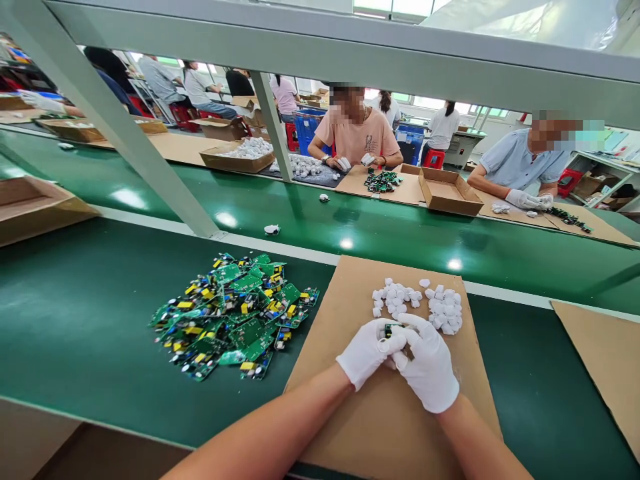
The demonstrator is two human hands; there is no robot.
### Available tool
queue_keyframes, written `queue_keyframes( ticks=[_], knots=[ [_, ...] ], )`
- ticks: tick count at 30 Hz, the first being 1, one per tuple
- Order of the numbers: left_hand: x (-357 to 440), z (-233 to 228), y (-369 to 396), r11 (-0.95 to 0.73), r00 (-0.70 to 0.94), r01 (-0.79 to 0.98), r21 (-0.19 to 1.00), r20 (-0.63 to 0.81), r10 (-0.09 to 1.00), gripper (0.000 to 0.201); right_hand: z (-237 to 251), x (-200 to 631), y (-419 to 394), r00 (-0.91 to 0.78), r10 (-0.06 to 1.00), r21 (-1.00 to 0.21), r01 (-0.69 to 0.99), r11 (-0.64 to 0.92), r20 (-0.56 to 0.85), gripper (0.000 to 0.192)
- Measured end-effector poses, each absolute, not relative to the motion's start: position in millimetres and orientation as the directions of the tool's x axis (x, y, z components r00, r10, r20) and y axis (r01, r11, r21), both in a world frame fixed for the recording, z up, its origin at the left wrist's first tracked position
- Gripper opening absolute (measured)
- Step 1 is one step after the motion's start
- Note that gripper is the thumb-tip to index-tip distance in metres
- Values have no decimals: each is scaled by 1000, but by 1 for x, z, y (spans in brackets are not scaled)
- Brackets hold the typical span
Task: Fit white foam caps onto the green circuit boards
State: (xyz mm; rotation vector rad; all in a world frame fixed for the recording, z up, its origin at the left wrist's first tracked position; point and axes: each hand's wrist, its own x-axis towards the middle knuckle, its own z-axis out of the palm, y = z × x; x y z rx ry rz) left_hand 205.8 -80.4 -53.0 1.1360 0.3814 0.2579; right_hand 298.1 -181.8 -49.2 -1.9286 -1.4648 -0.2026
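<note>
Both my hands wear white gloves and meet above a cardboard sheet [345,427]. My left hand [367,350] is closed on a small green circuit board [391,329], whose top edge shows between the fingers. My right hand [429,367] closes around the same board from the other side, hiding most of it. Just beyond the hands lie a loose group of small white pieces [395,297] and a tighter group of white pieces [445,310]. Left of the cardboard is a large heap of green circuit boards [245,313] with yellow, blue and black components.
A green conveyor belt [300,223] crosses behind a pale rail, carrying a few white-topped pieces [272,230]. A slanted metal post [135,133] and overhead shelf beam [320,50] frame the view. An open cardboard box [40,207] stands left. Two people work across the belt.
</note>
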Motion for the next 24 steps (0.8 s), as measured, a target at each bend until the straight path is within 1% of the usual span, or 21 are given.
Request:
queue_keyframes(
  ticks=[3, 5, 8, 11, 14, 16, 18, 21, 24],
  knots=[
    [204, -49, -79, 428, 906, 0, 904, -181, 383, 33, -44, 301, -182, 341, 847, -576, 816, -51, 408, 36],
    [202, -44, -78, 439, 897, 14, 898, -205, 391, 34, -43, 305, -182, 342, 849, -616, 787, -24, 403, 32],
    [200, -38, -79, 501, 906, 14, 866, -223, 360, 35, -46, 307, -181, 365, 799, -610, 792, 3, 478, 22],
    [199, -39, -79, 572, 927, -20, 820, -198, 317, 36, -49, 307, -179, 373, 763, -592, 805, 16, 528, 22],
    [200, -43, -79, 516, 927, 0, 856, -194, 322, 35, -45, 306, -179, 363, 810, -626, 780, 6, 460, 22],
    [201, -45, -78, 491, 923, 24, 871, -208, 323, 31, -41, 306, -180, 338, 855, -666, 746, 12, 394, 28],
    [200, -46, -78, 509, 920, 28, 860, -221, 323, 29, -39, 306, -181, 319, 867, -689, 723, 37, 382, 34],
    [199, -45, -77, 551, 914, 23, 834, -240, 326, 28, -40, 308, -181, 318, 838, -681, 727, 85, 443, 26],
    [199, -44, -76, 636, 933, 11, 771, -237, 271, 32, -43, 311, -179, 341, 788, -662, 742, 110, 513, 18]
  ],
)
